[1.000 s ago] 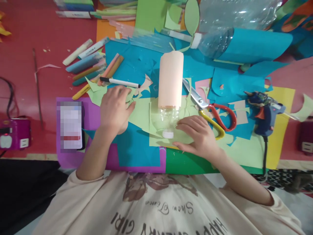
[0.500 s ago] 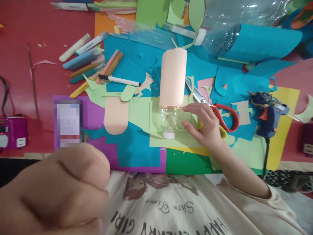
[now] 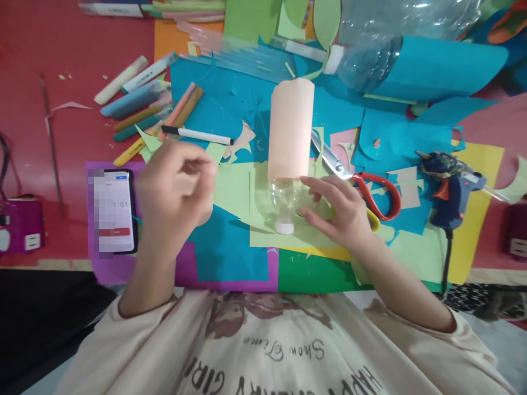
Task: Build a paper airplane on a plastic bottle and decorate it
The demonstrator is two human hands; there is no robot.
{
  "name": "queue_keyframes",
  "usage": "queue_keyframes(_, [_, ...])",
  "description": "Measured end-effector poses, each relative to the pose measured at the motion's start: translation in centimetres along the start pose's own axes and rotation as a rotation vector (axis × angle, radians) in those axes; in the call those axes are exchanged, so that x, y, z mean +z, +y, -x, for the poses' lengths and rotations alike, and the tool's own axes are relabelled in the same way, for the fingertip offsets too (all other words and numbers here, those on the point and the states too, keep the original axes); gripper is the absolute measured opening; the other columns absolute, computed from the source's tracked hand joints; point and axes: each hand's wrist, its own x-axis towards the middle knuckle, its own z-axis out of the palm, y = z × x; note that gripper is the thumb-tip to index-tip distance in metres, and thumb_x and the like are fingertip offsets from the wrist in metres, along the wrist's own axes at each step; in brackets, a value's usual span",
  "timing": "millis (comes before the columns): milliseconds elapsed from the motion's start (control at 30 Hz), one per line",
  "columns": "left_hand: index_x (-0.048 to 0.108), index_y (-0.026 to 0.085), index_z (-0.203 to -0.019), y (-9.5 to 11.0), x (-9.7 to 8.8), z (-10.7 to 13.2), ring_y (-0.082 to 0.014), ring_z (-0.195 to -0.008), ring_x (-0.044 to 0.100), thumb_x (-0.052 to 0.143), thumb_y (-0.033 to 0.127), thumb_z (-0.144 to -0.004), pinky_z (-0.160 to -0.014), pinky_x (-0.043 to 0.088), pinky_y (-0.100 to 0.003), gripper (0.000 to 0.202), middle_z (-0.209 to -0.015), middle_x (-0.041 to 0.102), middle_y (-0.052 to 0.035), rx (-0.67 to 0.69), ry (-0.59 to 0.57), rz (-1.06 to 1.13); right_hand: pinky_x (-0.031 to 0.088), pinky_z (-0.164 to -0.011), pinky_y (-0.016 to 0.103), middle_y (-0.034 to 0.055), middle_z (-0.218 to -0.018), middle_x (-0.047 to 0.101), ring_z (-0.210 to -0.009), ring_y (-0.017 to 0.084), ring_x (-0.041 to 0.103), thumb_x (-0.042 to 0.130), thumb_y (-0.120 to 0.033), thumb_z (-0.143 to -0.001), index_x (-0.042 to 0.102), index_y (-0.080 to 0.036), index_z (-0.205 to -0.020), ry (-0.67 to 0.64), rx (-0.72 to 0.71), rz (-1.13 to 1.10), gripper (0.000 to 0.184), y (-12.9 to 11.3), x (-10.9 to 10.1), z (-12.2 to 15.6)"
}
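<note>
A small clear plastic bottle (image 3: 284,197) wrapped in peach paper (image 3: 290,129) lies on light green paper, its white cap (image 3: 284,226) towards me. Beside its neck, my right hand (image 3: 340,211) is open, thumb and fingers apart, the fingertips at or near the bottle; whether they touch it I cannot tell. My left hand (image 3: 177,189), a little blurred, is above the left part of the paper with its fingers curled in and nothing visible in them. It covers the peach paper piece with a rounded end. Red-and-yellow-handled scissors (image 3: 341,170) lie partly open right of the bottle.
A phone (image 3: 117,211) lies on purple paper at left. Several markers (image 3: 135,99) and a black-capped white pen (image 3: 197,134) are behind my left hand. A glue gun (image 3: 455,192) stands at right, and a larger blue-wrapped bottle (image 3: 436,66) lies at the back right.
My left hand has moved from close to the camera at lower left, forward and down over the papers, now hiding the rounded peach piece. My right hand stays by the bottle.
</note>
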Motion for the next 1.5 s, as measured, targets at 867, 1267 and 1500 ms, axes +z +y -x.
queue_keyframes(867, [0.048, 0.024, -0.098, 4.1, 3.4, 1.6, -0.0145, -0.087, 0.068, 0.041, 0.023, -0.100, -0.076, 0.057, -0.030, 0.008, -0.094, 0.067, -0.0023, 0.393, -0.212, 0.489, 0.054, -0.094, 0.036, 0.0079, -0.125, 0.066, -0.110, 0.018, 0.065, 0.043, -0.032, -0.094, 0.047, -0.022, -0.137, -0.377, 0.239, -0.824, 0.044, -0.4, 3.7, -5.8])
queue_keyframes(1267, [0.047, 0.023, -0.089, 1.6, 5.1, -0.3, -0.0169, -0.098, 0.065, 0.040, 0.031, -0.099, -0.084, 0.050, -0.028, 0.015, -0.099, 0.067, -0.0055, 0.190, -0.280, 0.284, 0.053, -0.063, 0.027, -0.0006, -0.071, 0.063, -0.063, 0.011, 0.060, 0.072, -0.037, -0.074, 0.055, -0.020, -0.078, -0.154, 0.661, -1.004, 0.024, -0.1, 3.6, -3.8])
queue_keyframes(1500, [0.050, 0.023, -0.087, 0.5, 5.2, -0.8, -0.0150, -0.085, 0.062, 0.043, 0.036, -0.099, -0.074, 0.048, -0.026, 0.018, -0.088, 0.064, -0.0024, 0.130, -0.264, 0.325, 0.056, -0.063, 0.027, -0.0007, -0.074, 0.064, -0.066, 0.011, 0.064, 0.071, -0.048, -0.078, 0.052, -0.021, -0.078, -0.065, 0.638, -1.042, 0.033, 0.3, 3.6, -3.7])
